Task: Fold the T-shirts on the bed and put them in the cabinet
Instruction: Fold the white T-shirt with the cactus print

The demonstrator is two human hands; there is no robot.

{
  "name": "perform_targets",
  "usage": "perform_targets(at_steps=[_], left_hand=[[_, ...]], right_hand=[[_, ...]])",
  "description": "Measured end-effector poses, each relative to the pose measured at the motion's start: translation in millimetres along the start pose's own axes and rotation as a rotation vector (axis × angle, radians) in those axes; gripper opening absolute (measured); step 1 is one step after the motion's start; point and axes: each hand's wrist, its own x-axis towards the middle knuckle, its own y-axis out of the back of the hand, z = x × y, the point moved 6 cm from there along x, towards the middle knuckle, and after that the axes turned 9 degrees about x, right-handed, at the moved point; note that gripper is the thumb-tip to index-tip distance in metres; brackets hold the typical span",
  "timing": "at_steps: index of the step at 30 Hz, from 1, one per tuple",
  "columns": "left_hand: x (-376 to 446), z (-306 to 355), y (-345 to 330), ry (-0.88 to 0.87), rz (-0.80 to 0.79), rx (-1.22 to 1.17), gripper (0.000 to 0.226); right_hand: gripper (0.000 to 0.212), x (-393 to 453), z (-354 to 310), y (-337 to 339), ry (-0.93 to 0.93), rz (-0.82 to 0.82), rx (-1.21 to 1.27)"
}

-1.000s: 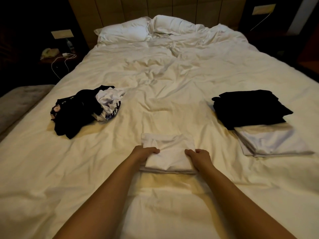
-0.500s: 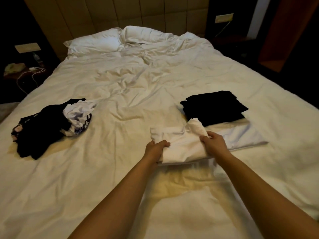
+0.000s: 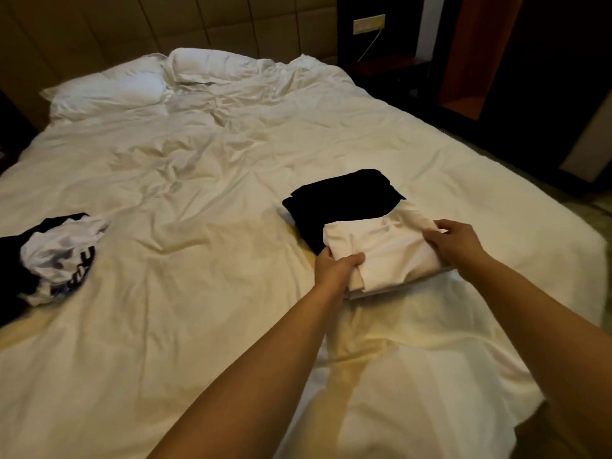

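Both hands are on the same piece of laundry. The left hand (image 3: 336,271) grips the near left corner of a folded white cotton T-shirt (image 3: 387,253), thumb curled over the top and the other fingers tucked under the edge. The right hand (image 3: 455,243) holds the shirt's right side, its fingers bent over the cloth. Between them the folded shirt sits flat and squarish, on top of other pale folded fabric whose edges peep out beneath its near side; how many layers lie there I cannot tell. Its far left corner overlaps a folded black garment stack (image 3: 341,200) lying just behind it on the bed.

All this rests on the right half of a wide bed with a rumpled white duvet (image 3: 198,193). Well apart, near the bed's left edge, lies a loose heap of unfolded black and white clothes (image 3: 49,260), the white piece showing dark lettering. Two white pillows (image 3: 149,82) lean at the head of the bed against a padded tan headboard (image 3: 165,24). Beyond the right side of the bed stands a dark wooden cabinet with an open reddish compartment (image 3: 473,61).
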Motion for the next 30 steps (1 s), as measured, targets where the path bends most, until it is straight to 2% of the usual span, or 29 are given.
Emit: perform_targets(at_steps=[4,8,10,12,13,14,15,17,18,21,25,30], left_hand=[[18.8,-10.0,-13.6,-0.026,0.104,0.052,0.069],[22.4,-12.2,-15.3,-0.023,0.204,0.176,0.084],[18.1,0.7,-15.0,-0.205,0.337,0.473,0.093],[2.3,26.1,-23.4,-0.57,0.514,0.802,0.08],[-1.1,33.6,-35.1,-0.732,0.518,0.904,0.068],[0.5,36.5,-48.9,-0.832,0.448,0.992,0.057],[5.9,33.8,-61.2,-0.837,0.333,1.088,0.053],[23.2,14.9,-73.5,-0.672,0.121,1.273,0.058],[31.0,3.7,-73.4,-0.599,0.067,1.33,0.064],[46.1,-15.6,-66.5,-0.569,0.033,1.403,0.07],[52.3,-25.0,-60.9,-0.595,0.058,1.422,0.071],[48.1,-22.0,-58.2,-0.563,-0.013,1.414,0.07]], right_hand=[[0.028,30.0,7.8,0.9,-0.029,0.019,-0.005],[0.031,50.5,22.6,-9.9,-0.031,-0.038,-0.173],[0.036,54.3,28.3,-12.7,-0.052,-0.038,-0.258],[0.045,54.3,25.1,-15.9,0.028,0.007,-0.401],[0.047,53.5,18.5,-19.8,0.146,0.037,-0.469],[0.047,51.2,9.4,-25.9,0.298,0.051,-0.511],[0.045,47.7,2.0,-34.9,0.439,0.02,-0.525],[0.044,42.9,0.0,-57.8,0.604,-0.17,-0.555],[0.049,42.4,6.4,-69.4,0.627,-0.281,-0.631],[0.066,45.5,37.1,-87.2,0.556,-0.455,-0.89],[0.082,42.1,57.3,-94.5,0.499,-0.491,-0.948],[0.083,35.1,47.0,-93.3,0.483,-0.483,-0.957]])
